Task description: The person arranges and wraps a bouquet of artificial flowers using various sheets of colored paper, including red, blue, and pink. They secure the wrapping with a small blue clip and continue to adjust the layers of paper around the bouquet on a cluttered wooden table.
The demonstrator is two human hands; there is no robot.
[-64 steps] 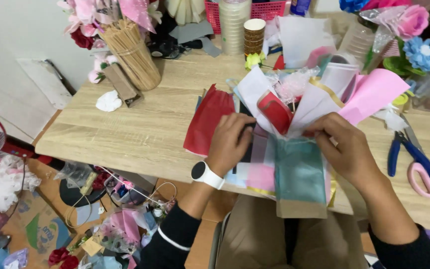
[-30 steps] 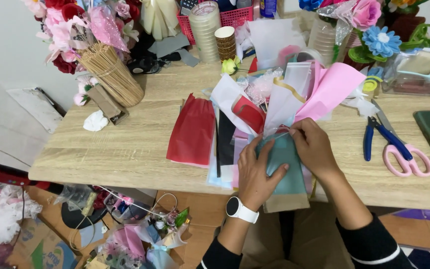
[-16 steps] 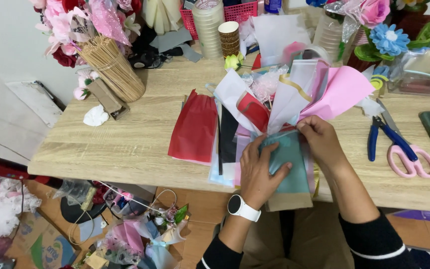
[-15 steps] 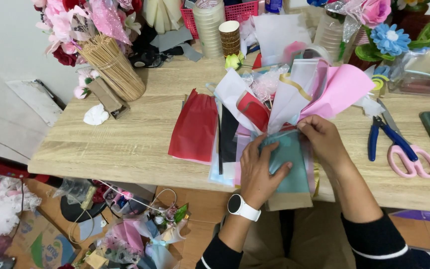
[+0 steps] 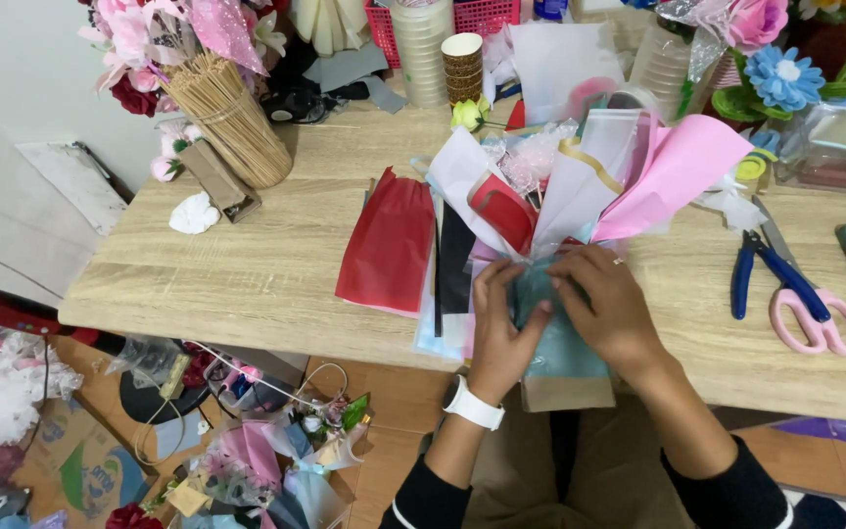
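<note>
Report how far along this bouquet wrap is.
Done: white and pink wrapping sheets are fanned out above the gathered neck. In hand: the left hand and right hand pinch the teal paper at that neck. Left: no tie shows there yet; the red sheet lies unused beside it, pliers untouched.

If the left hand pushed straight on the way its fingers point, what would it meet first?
Probably the red sheet in the wrapping bundle just beyond the left hand, whose fingers point up-table over the teal paper; depth is unclear.
</note>
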